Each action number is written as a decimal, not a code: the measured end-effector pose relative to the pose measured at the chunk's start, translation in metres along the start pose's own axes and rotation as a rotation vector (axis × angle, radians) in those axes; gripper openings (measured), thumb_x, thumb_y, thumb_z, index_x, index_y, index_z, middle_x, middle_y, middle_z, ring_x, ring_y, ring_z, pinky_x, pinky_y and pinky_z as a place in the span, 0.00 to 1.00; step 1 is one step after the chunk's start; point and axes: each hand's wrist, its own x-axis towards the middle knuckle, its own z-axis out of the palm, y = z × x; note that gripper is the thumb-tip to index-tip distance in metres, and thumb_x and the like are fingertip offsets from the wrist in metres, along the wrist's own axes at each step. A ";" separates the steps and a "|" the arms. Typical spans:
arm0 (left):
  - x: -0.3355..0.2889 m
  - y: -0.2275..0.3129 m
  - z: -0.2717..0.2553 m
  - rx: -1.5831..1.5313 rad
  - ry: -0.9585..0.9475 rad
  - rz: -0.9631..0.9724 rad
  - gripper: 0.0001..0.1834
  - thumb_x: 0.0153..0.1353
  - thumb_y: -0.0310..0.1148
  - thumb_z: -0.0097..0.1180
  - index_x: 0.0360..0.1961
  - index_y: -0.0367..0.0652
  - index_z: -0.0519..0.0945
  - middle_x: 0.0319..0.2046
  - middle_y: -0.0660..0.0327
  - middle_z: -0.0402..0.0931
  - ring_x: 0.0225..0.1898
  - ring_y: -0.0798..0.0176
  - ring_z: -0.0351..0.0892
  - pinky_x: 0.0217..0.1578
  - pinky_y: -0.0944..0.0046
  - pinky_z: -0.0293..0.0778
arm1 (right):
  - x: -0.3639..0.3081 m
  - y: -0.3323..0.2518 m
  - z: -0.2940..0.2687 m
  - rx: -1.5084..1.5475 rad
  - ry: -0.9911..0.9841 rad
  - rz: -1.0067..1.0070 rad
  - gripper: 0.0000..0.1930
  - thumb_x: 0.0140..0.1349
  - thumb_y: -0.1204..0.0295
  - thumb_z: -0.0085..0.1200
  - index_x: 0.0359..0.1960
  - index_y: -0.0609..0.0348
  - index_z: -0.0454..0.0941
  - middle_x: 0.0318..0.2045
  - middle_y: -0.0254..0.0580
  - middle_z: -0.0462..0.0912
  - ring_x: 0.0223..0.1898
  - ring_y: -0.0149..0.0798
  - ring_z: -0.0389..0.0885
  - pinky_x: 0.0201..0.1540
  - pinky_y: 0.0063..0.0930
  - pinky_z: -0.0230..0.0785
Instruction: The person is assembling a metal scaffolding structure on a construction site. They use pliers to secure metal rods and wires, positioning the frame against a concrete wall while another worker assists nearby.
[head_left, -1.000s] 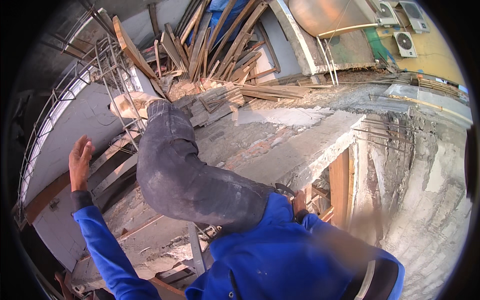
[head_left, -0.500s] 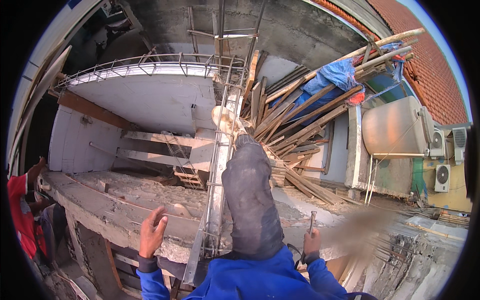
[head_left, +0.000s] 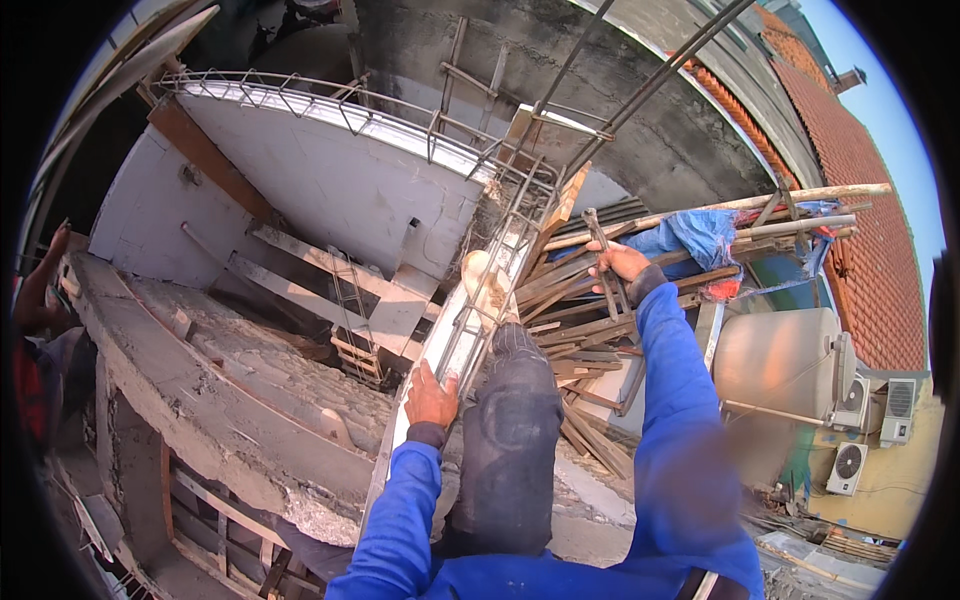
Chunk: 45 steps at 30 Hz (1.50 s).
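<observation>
Head view: I've got both hands well apart. Right hand (head_left: 624, 262) is closed round a steel pincer-type tool (head_left: 593, 218), head up, two handles sticking out below the fist, a little spread. Tool is up beyond the far end of the white beam, off its right edge, held in front of the timber pile (head_left: 590, 345) as I see it. Can't tell whether the tool's own jaws are parted.

Left hand (head_left: 432, 397) is palm down on the white beam (head_left: 437, 350), near part, fingers spread, wrapped round nothing I can see.

Rebar cage (head_left: 520, 222) runs along the beam's right side to its far end. Pale foot covering (head_left: 484, 284) shows among the bars there, dark trouser leg (head_left: 512, 430) coming back from it toward me.

Left of the beam: rough concrete slab (head_left: 215, 395), pale wall (head_left: 330, 185) behind it. Co-worker's red clothing (head_left: 32, 400) beyond the slab's left edge. Blue tarp (head_left: 690, 238) lies over the timber pile, large tank (head_left: 775, 360) just right of it. Blurred smudge covers part of my right sleeve.
</observation>
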 end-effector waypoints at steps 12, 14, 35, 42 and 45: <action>-0.010 0.007 0.021 -0.046 0.284 -0.036 0.16 0.50 0.47 0.58 0.33 0.48 0.81 0.24 0.59 0.79 0.29 0.54 0.80 0.29 0.53 0.74 | 0.067 -0.049 0.003 -0.116 0.109 0.056 0.22 0.60 0.80 0.43 0.58 0.57 0.66 0.40 0.36 0.78 0.44 0.44 0.83 0.44 0.42 0.79; -0.009 0.007 0.023 -0.074 0.307 -0.021 0.15 0.50 0.46 0.58 0.33 0.49 0.80 0.24 0.60 0.78 0.28 0.54 0.79 0.28 0.53 0.74 | 0.058 -0.056 0.005 -0.197 0.111 0.098 0.22 0.61 0.78 0.43 0.59 0.56 0.65 0.42 0.37 0.79 0.45 0.44 0.82 0.48 0.44 0.77; -0.005 0.003 0.017 -0.087 0.397 0.034 0.13 0.47 0.45 0.57 0.29 0.49 0.77 0.25 0.65 0.75 0.29 0.58 0.75 0.29 0.58 0.74 | 0.066 -0.132 -0.010 -0.701 -0.011 0.311 0.30 0.52 0.76 0.46 0.62 0.58 0.66 0.50 0.37 0.80 0.39 0.40 0.79 0.39 0.42 0.77; -0.006 0.002 0.016 -0.110 0.384 0.055 0.14 0.46 0.43 0.57 0.32 0.49 0.78 0.25 0.63 0.75 0.30 0.56 0.76 0.30 0.56 0.74 | 0.083 -0.168 0.014 -0.910 -0.091 0.482 0.41 0.49 0.76 0.45 0.70 0.57 0.48 0.56 0.42 0.77 0.47 0.49 0.80 0.43 0.61 0.73; -0.005 0.002 0.017 -0.119 0.398 0.054 0.14 0.46 0.44 0.57 0.32 0.49 0.78 0.25 0.64 0.74 0.30 0.57 0.75 0.30 0.56 0.74 | 0.080 -0.166 0.015 -0.893 -0.079 0.456 0.38 0.50 0.76 0.45 0.69 0.54 0.55 0.50 0.44 0.80 0.42 0.47 0.82 0.38 0.56 0.77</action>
